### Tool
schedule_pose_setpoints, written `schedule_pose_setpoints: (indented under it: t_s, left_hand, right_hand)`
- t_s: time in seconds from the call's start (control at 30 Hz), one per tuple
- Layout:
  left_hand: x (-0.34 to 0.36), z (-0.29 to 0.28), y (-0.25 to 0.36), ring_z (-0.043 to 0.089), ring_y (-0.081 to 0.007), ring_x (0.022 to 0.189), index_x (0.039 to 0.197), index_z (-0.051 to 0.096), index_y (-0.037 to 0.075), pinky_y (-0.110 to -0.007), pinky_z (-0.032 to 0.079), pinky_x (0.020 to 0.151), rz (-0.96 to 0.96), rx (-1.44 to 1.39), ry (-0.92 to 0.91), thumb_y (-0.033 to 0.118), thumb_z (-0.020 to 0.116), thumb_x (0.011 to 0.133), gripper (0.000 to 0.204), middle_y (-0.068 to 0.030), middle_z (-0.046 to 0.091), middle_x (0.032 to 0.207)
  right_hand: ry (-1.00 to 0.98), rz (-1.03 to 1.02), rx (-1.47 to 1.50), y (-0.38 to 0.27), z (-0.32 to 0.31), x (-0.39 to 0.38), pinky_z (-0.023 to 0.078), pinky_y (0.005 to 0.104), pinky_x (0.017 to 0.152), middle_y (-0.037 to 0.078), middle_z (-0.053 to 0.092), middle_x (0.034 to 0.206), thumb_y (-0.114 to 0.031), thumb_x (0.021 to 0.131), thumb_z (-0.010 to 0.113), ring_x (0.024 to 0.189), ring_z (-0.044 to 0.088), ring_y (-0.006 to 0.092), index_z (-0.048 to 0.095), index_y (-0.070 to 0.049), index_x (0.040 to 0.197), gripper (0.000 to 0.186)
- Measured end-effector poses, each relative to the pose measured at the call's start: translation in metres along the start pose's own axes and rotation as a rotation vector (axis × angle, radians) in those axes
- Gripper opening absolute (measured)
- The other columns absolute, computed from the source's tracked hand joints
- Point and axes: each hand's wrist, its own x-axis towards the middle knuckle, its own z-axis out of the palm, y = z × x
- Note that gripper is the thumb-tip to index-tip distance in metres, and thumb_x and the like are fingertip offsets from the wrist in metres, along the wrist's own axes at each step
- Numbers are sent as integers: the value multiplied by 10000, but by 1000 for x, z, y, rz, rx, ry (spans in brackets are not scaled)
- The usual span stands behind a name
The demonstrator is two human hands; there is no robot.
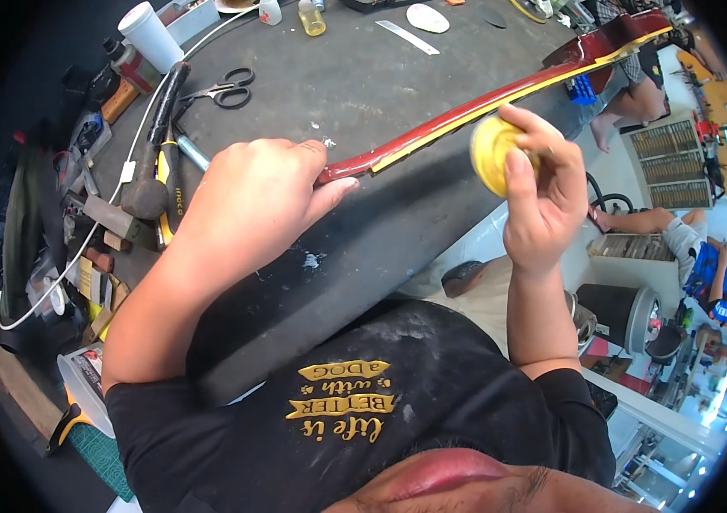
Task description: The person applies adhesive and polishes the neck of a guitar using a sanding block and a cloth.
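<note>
A glossy dark red guitar (445, 122) lies slanting across the dark workbench, its body at the far right. A yellow strip runs along the near edge of its neck. My left hand (265, 184) is closed around the near left end of the neck, with the thumb stretched along it; the fingers hide that end. Above the bench's near edge, my right hand (543, 192) pinches a roll of yellow tape (492, 158) between thumb and fingers. It is held upright, just short of the neck, slightly blurred.
Black scissors (225, 89), a hammer (148, 192) and a white cup (150, 36) stand or lie at left, beside a white cable (128, 162). A steel ruler (408, 37) lies at the back. Other people (697, 256) sit at right, near a dark bin (620, 315).
</note>
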Motion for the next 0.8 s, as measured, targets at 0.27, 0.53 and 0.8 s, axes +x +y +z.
schedule_pose_setpoints:
  t_s: [0.27, 0.53, 0.8]
  left_hand:
    - [-3, 3, -4, 718, -449, 790, 888, 666, -6, -544, 571, 735, 4, -32, 31, 350, 825, 1020, 412, -210, 703, 800]
    - [-6, 6, -6, 711, -446, 800, 878, 653, -3, -542, 560, 735, 20, -53, 54, 321, 839, 999, 392, -200, 695, 790]
    - [-3, 8, -6, 705, -444, 799, 871, 648, -9, -540, 555, 735, 20, -40, 61, 316, 847, 983, 397, -197, 697, 796]
  right_hand:
    - [-138, -291, -374, -11, 39, 32, 600, 480, 1048, 181, 848, 1150, -43, 1009, 792, 1090, 786, 393, 819, 6, 1108, 114]
    - [-189, -251, -388, -21, 47, 23, 601, 479, 1023, 183, 844, 1124, -54, 1021, 791, 1085, 775, 379, 798, 29, 1047, 86]
    - [-248, -282, -365, -19, 48, 21, 600, 472, 1014, 189, 838, 1119, -51, 1040, 766, 1054, 775, 376, 784, 24, 1039, 77]
